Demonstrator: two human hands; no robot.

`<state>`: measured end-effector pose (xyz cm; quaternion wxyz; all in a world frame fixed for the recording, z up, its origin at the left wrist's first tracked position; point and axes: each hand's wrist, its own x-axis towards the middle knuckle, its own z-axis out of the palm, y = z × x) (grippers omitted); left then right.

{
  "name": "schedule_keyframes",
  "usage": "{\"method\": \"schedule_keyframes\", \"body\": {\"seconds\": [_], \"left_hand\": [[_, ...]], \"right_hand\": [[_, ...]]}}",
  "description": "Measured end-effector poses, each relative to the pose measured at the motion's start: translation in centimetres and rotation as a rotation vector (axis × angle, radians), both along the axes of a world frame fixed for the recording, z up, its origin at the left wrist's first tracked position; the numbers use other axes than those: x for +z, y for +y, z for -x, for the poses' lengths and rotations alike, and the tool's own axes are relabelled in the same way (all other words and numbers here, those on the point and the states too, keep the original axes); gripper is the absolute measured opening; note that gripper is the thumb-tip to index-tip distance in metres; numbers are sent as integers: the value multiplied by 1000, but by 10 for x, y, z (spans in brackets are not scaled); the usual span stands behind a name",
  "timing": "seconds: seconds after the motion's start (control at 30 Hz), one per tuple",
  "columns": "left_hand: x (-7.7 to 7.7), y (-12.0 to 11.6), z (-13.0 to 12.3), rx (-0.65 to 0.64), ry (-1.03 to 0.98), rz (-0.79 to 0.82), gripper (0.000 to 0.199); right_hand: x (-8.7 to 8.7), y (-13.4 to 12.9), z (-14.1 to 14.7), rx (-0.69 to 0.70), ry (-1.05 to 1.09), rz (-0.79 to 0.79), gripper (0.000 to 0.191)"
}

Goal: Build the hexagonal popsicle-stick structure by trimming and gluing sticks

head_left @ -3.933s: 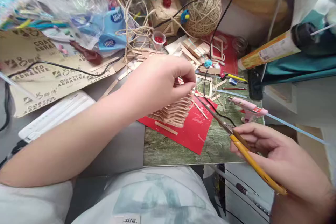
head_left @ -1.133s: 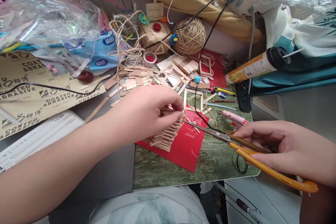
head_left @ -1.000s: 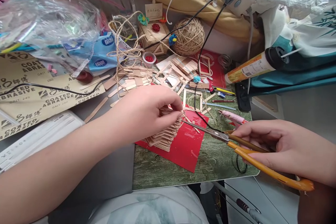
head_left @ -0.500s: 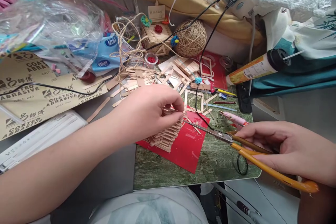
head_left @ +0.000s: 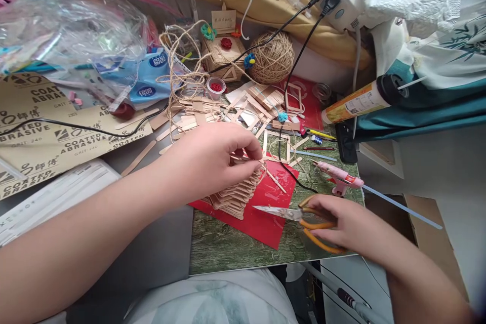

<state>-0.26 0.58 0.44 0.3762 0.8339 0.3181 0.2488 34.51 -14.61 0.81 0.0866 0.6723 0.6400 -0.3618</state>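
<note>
My left hand is pinched at the top corner of a stack of wooden craft sticks, where a bit of twine shows by the fingertips. The stack rests on a red sheet. My right hand grips scissors by their orange handles; the blades point left over the red sheet, apart from the stack. A pink glue gun with a long clear glue stick lies just beyond my right hand.
Behind the hands lie loose craft sticks, a twine ball and a decorated stick box. A black cable crosses them. A cup with a black lid leans at the right.
The scissors have moved away from the stack's corner, down and towards me, and their blades have closed. The glue gun shows more fully. My left hand keeps its pinch.
</note>
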Motion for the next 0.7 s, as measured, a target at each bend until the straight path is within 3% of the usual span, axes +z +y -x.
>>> {"method": "schedule_keyframes", "body": {"seconds": [0.07,0.13,0.27,0.37,0.53,0.7], "left_hand": [[0,0,0,-4,-10,9,7],[0,-1,0,-15,-14,24,6],[0,-3,0,-44,-8,53,8],[1,-4,0,-45,-8,53,8],[2,-4,1,-14,11,42,7],[-1,-2,0,28,-21,145,16]], "right_hand": [[-20,-6,2,56,-31,24,27],[-29,-6,4,98,-53,-23,33],[-9,17,32,149,69,-320,22],[11,53,70,58,340,-586,34],[11,104,109,43,632,-406,23],[13,113,109,-24,721,-349,25]]}}
